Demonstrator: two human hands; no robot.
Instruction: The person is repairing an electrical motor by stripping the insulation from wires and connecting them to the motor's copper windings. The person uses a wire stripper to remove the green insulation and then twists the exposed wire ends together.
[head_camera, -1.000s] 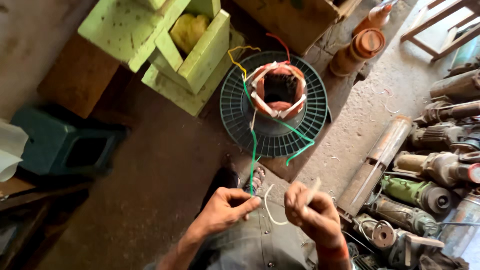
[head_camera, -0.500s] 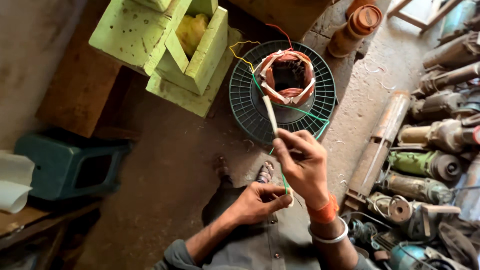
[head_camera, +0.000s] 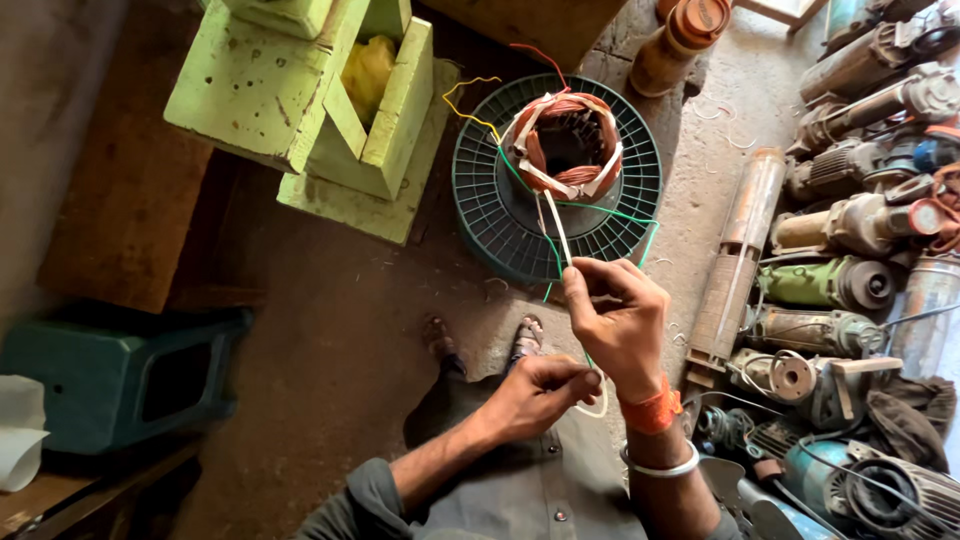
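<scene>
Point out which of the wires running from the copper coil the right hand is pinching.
The white sleeve, pinched by the right hand and stretched straight to the coil. The green wires loop beside it; the yellow wire and red wire lie loose behind.

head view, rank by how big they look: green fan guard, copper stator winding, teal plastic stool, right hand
1. teal plastic stool and green fan guard: look alike, unsure
2. right hand and copper stator winding: close; hand nearer camera

A person seen from above is wearing a grey buttoned shirt, sleeves pushed up the forearms. The right hand (head_camera: 622, 325) is wearing an orange thread band and a silver bangle at the wrist. The left hand (head_camera: 540, 392) is wearing nothing. Sandals are showing on both feet.
</scene>
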